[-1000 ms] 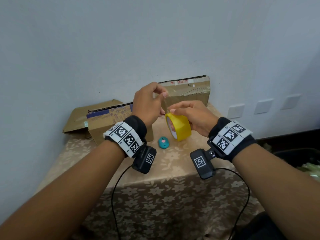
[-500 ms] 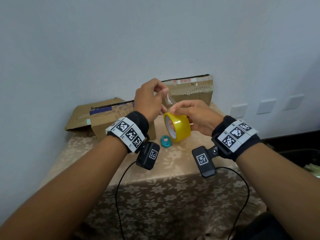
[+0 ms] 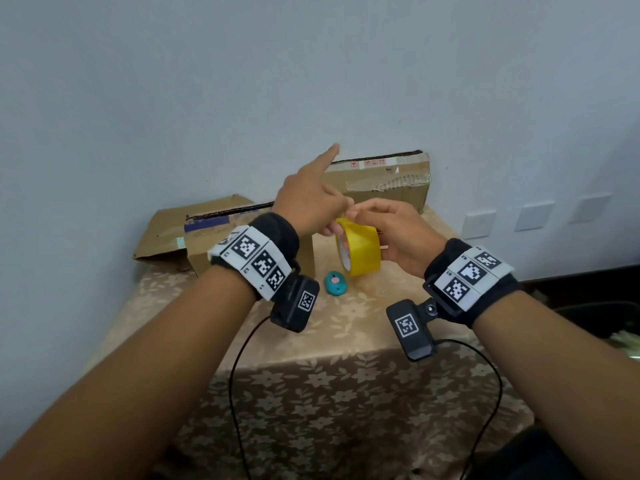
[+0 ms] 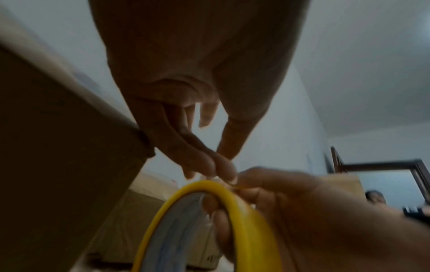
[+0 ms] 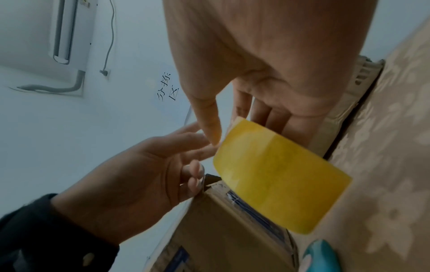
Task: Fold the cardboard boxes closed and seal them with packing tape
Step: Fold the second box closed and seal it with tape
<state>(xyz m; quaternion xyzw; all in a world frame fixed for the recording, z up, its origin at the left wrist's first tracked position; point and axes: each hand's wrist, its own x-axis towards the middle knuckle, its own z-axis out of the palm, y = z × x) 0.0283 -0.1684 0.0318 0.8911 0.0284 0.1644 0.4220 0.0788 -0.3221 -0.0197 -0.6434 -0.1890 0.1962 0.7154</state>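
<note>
One roll of yellow packing tape [image 3: 358, 250] is held up above the bench [image 3: 346, 327], between both hands, just in front of the boxes. The right hand [image 3: 398, 237] has its grip curled round the roll, fingers through the core and thumb on the top edge. The left hand [image 3: 311, 206] is picking at the top rim with thumb and fingertips, index finger sticking straight out toward the wall; can't tell if it's actually got the tape end. Two cardboard boxes sit behind: a left box [image 3: 214, 244] and a back box [image 3: 388, 181] against the wall. A small teal thing [image 3: 335, 283] lies on the floral cloth below the roll.
</note>
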